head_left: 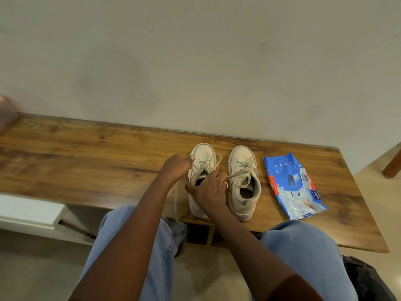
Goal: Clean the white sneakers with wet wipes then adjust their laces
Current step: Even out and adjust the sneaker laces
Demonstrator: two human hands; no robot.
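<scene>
Two white sneakers stand side by side on the wooden table (86, 161), toes toward the wall. My left hand (176, 167) is at the left side of the left sneaker (202, 156) and pinches its lace (176, 196), which trails down over the table's front edge. My right hand (209, 189) covers the collar of that same sneaker and grips the lace on its right side; a ring shows on one finger. The right sneaker (244, 183) stands untouched with its laces loosely tied. A blue pack of wet wipes (291, 185) lies flat to its right.
The table stands against a plain wall. A white shelf (28, 210) sits below the table's left front. My knees in blue jeans (303, 246) are under the front edge. A dark bag (366, 279) is at the lower right, a wooden leg (392, 164) at the far right.
</scene>
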